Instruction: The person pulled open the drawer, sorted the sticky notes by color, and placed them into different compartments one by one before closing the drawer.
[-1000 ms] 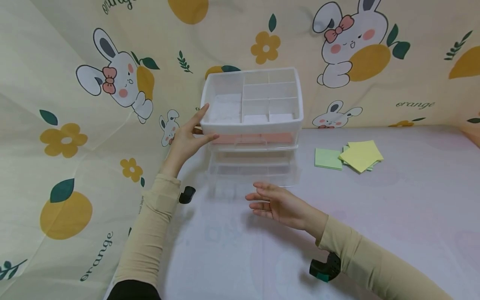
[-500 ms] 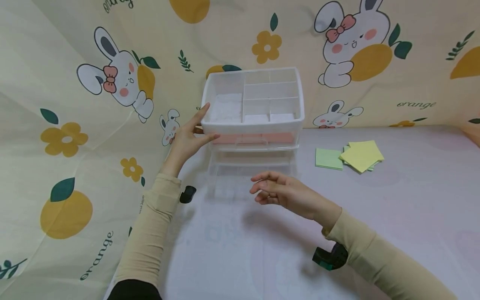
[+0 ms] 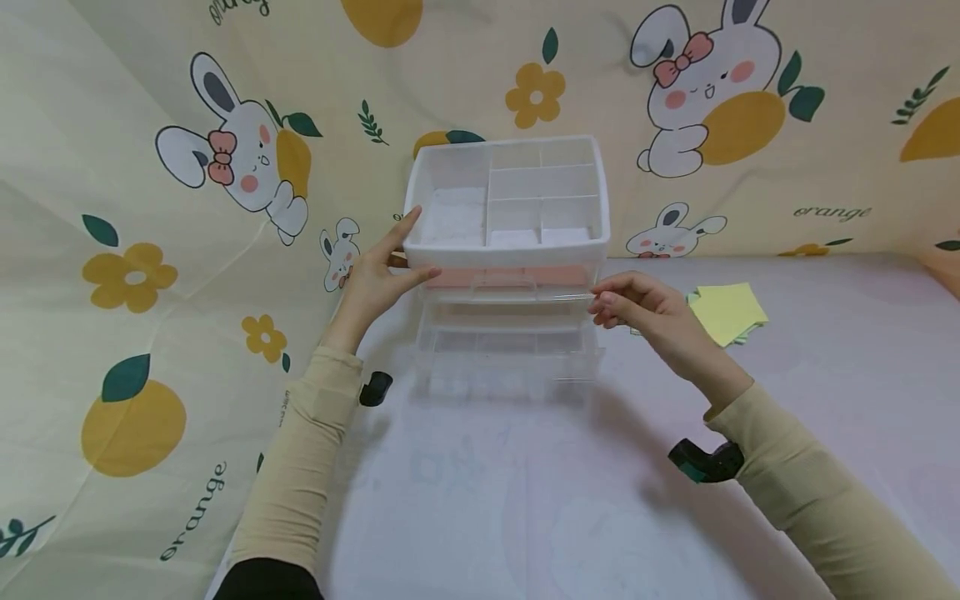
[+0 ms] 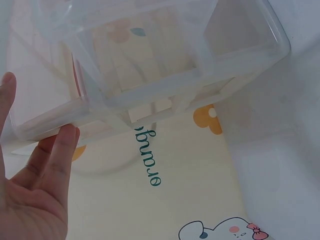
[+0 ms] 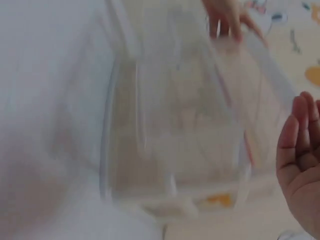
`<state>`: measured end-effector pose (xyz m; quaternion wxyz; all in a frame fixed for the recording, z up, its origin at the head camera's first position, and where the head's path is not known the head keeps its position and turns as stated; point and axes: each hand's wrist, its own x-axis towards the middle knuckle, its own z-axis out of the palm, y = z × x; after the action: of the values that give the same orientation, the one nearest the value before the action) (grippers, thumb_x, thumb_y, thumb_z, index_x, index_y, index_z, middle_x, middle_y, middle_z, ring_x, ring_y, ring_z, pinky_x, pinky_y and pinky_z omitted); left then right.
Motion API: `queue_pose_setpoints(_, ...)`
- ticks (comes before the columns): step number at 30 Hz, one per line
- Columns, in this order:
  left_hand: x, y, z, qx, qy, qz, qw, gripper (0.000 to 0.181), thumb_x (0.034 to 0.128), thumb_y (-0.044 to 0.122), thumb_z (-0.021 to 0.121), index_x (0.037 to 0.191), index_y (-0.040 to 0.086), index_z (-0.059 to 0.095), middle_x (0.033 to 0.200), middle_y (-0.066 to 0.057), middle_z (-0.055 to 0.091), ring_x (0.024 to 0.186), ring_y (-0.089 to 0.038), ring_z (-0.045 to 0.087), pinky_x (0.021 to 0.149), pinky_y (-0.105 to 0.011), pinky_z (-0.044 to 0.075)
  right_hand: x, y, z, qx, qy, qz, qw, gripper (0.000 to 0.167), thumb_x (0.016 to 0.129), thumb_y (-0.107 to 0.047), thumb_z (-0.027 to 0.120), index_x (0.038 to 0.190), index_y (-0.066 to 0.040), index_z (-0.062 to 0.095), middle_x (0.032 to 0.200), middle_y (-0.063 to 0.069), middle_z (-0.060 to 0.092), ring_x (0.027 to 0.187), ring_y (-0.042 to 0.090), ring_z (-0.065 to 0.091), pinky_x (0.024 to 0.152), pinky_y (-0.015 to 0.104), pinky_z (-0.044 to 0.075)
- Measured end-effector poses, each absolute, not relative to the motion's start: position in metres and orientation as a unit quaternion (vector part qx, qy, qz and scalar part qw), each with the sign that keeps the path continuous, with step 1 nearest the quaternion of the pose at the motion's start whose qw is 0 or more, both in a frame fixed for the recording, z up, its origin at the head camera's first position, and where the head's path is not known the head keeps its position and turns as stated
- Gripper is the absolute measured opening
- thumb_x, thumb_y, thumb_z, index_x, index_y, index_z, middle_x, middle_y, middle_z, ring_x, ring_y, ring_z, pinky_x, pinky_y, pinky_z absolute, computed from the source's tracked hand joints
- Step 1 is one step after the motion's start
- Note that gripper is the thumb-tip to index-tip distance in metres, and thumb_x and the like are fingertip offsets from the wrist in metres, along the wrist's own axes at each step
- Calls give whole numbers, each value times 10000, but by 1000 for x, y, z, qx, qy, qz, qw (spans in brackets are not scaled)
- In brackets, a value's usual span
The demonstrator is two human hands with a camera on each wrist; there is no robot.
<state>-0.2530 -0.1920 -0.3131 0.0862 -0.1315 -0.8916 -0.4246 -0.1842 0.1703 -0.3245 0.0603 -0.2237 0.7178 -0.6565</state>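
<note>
A white-topped clear drawer organizer point(image 3: 508, 257) stands against the back cloth. Its open top tray is split into compartments, and a pink strip shows behind the upper clear drawer. A lower clear drawer point(image 3: 510, 367) juts out at the front. My left hand point(image 3: 375, 275) rests on the organizer's left front corner, thumb on the front and fingers along the side; its fingertips touch the edge in the left wrist view. Beside the right front corner is my right hand point(image 3: 652, 321), fingers loosely bent, with nothing visible in it. The right wrist view is blurred around the organizer point(image 5: 175, 125).
Right of the organizer lie yellow and green sticky notes point(image 3: 727, 312), partly behind my right hand. A pale cloth covers the table point(image 3: 480, 500). The printed backdrop point(image 3: 225, 292) rises close on the left and behind.
My right hand has moved up and right, from in front of the lower drawer to the organizer's right front corner, now covering part of the notes. The left hand keeps its place.
</note>
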Motion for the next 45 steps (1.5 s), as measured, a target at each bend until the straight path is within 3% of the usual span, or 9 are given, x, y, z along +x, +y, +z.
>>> queue_pose_setpoints(10,-253,-192,-311,-130,-892,-425,83,779,752,456,731,1328,635,239,1428,-12,445,1026,-231,609,824,-411,530,-213,219,-341,-118,684,-719,10,130,927,-199,570,989,-113,646,879,-46,680,804,69,627,726,154,519)
queue_pose_setpoints(20,-253,-191,-310,-124,-894,-424,76,782,746,466,733,1321,645,234,1402,-18,470,1029,-231,608,835,-412,529,-238,284,-366,-19,836,-549,0,237,930,-430,493,1098,-268,536,907,-282,590,849,-68,569,730,127,496)
queue_pose_setpoints(23,-253,-191,-310,-124,-894,-423,76,784,744,470,733,1322,645,232,1403,-20,469,1031,-231,603,834,-412,530,-243,300,-376,14,859,-512,7,350,921,-495,466,1149,-234,507,937,-299,533,855,-85,540,731,120,492)
queue_pose_setpoints(26,-253,-191,-311,-127,-895,-421,79,784,750,459,732,1326,640,232,1408,-19,466,1027,-232,607,831,-411,530,-246,309,-384,44,880,-473,15,554,912,-545,437,1261,-115,456,1049,-178,499,865,-53,507,722,114,482)
queue_pose_setpoints(29,-253,-191,-311,-128,-895,-419,82,782,755,452,730,1330,636,234,1409,-20,467,1022,-233,612,828,-412,530,-246,316,-391,70,894,-443,25,719,914,-549,425,1342,26,365,1193,48,462,918,54,487,702,113,467)
queue_pose_setpoints(33,-252,-191,-312,-127,-895,-419,81,777,757,456,727,1329,637,233,1395,-32,479,1023,-234,610,832,-417,529,-242,324,-399,94,898,-426,47,807,925,-515,426,1398,114,245,1360,323,306,1118,331,418,834,302,468)
queue_pose_setpoints(37,-253,-191,-313,-123,-895,-421,78,774,758,455,726,1324,642,232,1377,-39,492,1021,-234,609,834,-416,530,-240,332,-405,118,899,-416,71,875,918,-510,443,1424,136,140,1435,402,155,1287,529,234,1010,582,322)
queue_pose_setpoints(40,-253,-192,-314,-123,-894,-424,78,776,758,448,728,1324,641,235,1376,-39,492,1020,-236,610,833,-417,530,-238,336,-408,130,907,-393,83,913,909,-520,461,1424,146,109,1438,411,132,1298,557,197,1053,617,250)
queue_pose_setpoints(45,-253,-192,-313,-120,-893,-427,76,779,753,452,732,1322,644,235,1381,-39,489,1029,-238,604,838,-421,527,-235,339,-411,133,919,-361,84,919,890,-490,524,1397,179,148,1387,449,141,1269,559,186,1021,610,271)
